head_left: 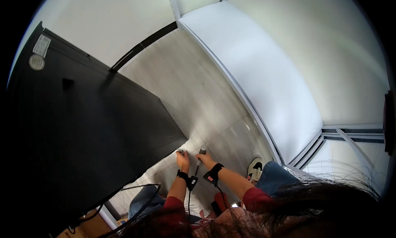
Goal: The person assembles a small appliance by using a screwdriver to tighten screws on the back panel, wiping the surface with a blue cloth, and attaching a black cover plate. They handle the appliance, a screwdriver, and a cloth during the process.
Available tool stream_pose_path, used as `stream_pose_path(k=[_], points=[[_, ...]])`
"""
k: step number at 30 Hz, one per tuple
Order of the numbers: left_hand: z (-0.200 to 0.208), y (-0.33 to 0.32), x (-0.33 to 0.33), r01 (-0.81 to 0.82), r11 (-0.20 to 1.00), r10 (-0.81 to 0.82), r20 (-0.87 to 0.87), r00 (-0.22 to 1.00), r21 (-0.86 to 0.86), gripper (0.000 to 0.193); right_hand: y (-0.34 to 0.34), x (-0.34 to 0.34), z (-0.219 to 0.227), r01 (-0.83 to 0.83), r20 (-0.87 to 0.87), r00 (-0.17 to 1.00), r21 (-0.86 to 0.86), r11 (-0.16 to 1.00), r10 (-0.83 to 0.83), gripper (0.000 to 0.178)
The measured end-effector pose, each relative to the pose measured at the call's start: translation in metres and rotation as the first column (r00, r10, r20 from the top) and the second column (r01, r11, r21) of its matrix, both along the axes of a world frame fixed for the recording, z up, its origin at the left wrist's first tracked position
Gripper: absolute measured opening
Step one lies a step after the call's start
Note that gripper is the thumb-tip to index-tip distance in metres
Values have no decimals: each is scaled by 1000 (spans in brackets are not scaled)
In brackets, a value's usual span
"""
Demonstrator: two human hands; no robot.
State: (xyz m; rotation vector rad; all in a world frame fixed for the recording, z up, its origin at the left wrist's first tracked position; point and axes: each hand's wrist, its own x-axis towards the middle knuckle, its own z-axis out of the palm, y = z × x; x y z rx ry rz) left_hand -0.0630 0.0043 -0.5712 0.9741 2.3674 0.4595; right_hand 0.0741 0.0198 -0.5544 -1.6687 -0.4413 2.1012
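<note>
My left hand (182,160) is closed, fingertips pinched together at the lower right corner of a large black panel (103,110). A tiny dark bit shows at its fingertips, too small to name. Close beside it, my right hand (206,158) is closed around a short dark grey handle-like piece (202,151). A thin dark line (196,169) with a pale upper end runs down below that hand; I cannot tell whether it belongs to the piece. The two hands are apart. Both wrists wear black straps (215,170) with small boxes and cables.
The black panel fills the left side, with labels (41,46) at its upper corner. Light wood-look floor (198,81) lies beyond my hands. A white panel (255,73) with a metal-coloured edge curves along the right. A cardboard box (91,226) and black cables sit at lower left.
</note>
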Motion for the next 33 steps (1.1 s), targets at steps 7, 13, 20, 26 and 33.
stream_pose_path(k=[7, 13, 20, 26, 33], points=[[-8, 14, 9, 44, 998, -48, -84, 995, -53, 21, 0, 21, 4, 47, 42, 998, 2, 999, -47, 19], [-18, 19, 11, 133, 991, -137, 244, 960, 31, 30, 6, 39, 25, 64, 128, 989, 68, 996, -72, 18], [76, 61, 68, 23, 951, -252, 731, 634, 308, 27, 30, 44, 84, 133, 207, 953, 372, 919, -222, 32], [173, 82, 82, -54, 933, -249, 748, 615, 356, 29, 50, 53, 156, 253, 75, 915, 661, 707, -397, 32], [261, 65, 107, -57, 927, -280, 783, 555, 371, 29, 31, 68, 247, 230, 17, 930, 750, 620, -366, 29]])
